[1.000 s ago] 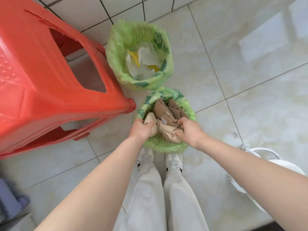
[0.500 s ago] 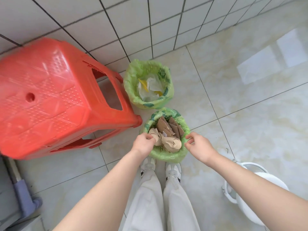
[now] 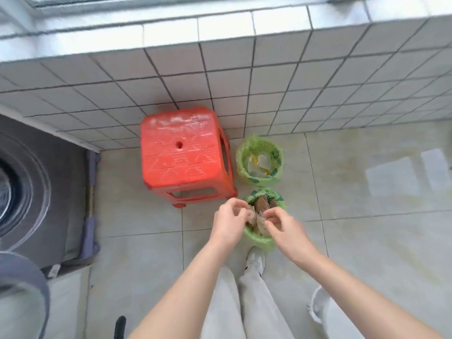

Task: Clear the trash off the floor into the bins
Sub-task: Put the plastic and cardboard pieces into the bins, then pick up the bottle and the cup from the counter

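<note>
Brown cardboard [image 3: 261,208] in near bin [image 3: 259,239], beneath both loose, empty grips: left hand [image 3: 228,222], right hand [image 3: 285,227].

No legible text, label or number anywhere

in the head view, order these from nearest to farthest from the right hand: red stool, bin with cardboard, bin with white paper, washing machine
From the right hand:
1. Bin with cardboard, directly under the fingers.
2. Bin with white paper, just beyond, by the wall.
3. Red stool, to the left.
4. Washing machine, far left.
</note>
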Tool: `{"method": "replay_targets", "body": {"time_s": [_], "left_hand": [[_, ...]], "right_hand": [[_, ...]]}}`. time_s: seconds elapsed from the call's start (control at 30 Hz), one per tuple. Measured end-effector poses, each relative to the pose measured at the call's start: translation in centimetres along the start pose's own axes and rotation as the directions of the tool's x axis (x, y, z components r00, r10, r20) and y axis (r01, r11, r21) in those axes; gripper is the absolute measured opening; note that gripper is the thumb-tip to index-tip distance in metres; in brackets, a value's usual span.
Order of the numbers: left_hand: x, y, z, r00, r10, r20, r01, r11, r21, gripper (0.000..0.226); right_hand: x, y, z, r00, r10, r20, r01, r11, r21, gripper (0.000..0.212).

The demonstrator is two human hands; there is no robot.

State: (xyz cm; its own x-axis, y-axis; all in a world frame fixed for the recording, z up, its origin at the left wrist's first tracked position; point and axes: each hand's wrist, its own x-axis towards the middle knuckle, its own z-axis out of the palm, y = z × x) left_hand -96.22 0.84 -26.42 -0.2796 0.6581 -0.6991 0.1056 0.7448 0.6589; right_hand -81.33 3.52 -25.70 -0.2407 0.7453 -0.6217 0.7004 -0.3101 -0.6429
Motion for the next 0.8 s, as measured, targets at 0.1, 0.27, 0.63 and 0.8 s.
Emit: {"method": "replay_targets", "body": {"time_s": [0.1, 0.27, 0.63, 0.8], "left_hand": [[-4.9, 0.5, -4.5, 0.994, 0.071, -0.089, -0.075, 0.996, -0.04, 0.017], [-12.6, -2.4, -13.4, 0.951, 0.082, -0.298, -0.132, 0.979, -0.154, 0.016], [-30.3, -16.6, -35.4, 0.687, -0.063, -0.724, -0.145, 0.964, -0.221, 0.023], [-36.3, -21.4, -42.3, 0.487, -0.166, -0.857, -0.143, 0.953, -0.266, 0.026]], "right_hand": [[-3.3, -4.8, 0.9, 0.996, -0.087, 0.037, 0.087, 0.996, -0.013, 0.015], [-7.9, -12.1, 5.1, 0.973, -0.188, 0.134, 0.208, 0.967, -0.146, 0.014], [-17.5, -28.3, 24.5, 0.827, -0.394, 0.402, 0.496, 0.848, -0.188, 0.019], [-22.0, -33.9, 32.1, 0.737, -0.456, 0.499, 0.587, 0.798, -0.136, 0.017]]}}
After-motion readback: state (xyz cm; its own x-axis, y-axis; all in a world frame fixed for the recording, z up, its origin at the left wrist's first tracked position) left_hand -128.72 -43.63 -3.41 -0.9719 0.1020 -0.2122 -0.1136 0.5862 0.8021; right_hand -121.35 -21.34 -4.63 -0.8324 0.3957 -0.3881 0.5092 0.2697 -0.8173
